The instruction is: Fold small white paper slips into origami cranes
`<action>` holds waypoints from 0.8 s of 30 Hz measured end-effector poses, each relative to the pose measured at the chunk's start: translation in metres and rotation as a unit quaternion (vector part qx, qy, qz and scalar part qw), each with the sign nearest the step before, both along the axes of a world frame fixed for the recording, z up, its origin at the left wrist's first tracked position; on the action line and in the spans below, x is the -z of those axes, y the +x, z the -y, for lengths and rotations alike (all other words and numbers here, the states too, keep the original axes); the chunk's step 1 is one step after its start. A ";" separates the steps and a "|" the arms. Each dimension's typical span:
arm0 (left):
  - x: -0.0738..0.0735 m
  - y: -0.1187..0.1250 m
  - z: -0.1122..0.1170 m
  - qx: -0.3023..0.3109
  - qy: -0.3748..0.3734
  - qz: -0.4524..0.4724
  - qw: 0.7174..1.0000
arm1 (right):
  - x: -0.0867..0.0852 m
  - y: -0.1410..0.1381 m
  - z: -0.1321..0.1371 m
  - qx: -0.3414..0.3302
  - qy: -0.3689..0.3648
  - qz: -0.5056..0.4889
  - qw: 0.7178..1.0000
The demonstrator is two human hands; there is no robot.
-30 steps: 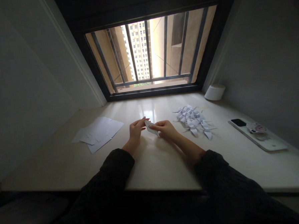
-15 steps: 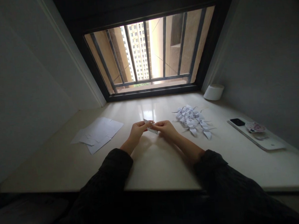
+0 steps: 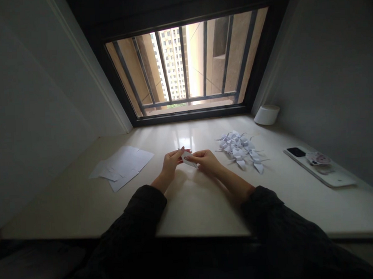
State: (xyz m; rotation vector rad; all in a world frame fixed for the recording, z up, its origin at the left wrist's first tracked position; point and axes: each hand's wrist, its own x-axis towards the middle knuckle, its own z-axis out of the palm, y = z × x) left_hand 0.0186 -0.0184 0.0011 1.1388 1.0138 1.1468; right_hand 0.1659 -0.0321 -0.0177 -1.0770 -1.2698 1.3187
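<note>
- Risk: small folded paper piece (image 3: 188, 159) is pinched from both ends, just above the desk (image 3: 193, 205). If the pinch shifts mid-crease, the fold prob. lands crooked; pulling the ends apart could tear thin paper.
- Risk: low light on the hands, bright window (image 3: 185, 64) behind, so edges are hard to line up. My guess, not seen.
- Risk: pile of folded paper shapes (image 3: 241, 150) sits near the right forearm; a wide elbow move could scatter it.
- left hand (image 3: 170, 163): fingers narrow, tips closed on the piece's left end, one finger raised above it.
- right hand (image 3: 206, 160): fingers curled, closed on the right end; thumb side hidden, can't tell exact contact.
- Piece is btwn the two hands' fingertips, tilted, touching both; whether it touches the desk I can't tell.
- Loose paper sheets (image 3: 122, 165) lie well left of the hands; phone (image 3: 319, 166) far right.
</note>
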 end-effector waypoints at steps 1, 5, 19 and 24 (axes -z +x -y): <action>0.001 0.000 -0.001 -0.001 0.005 -0.002 1.000 | -0.001 0.000 0.001 0.001 -0.002 -0.001 1.000; 0.004 -0.001 -0.003 -0.015 0.020 -0.011 1.000 | -0.002 0.001 0.001 0.001 0.020 0.007 1.000; 0.001 -0.006 -0.008 -0.089 -0.063 0.077 0.991 | 0.005 0.004 -0.003 0.013 0.026 0.085 0.996; 0.003 -0.009 -0.009 -0.092 -0.076 0.071 0.990 | 0.003 0.004 -0.002 0.007 0.050 0.106 0.993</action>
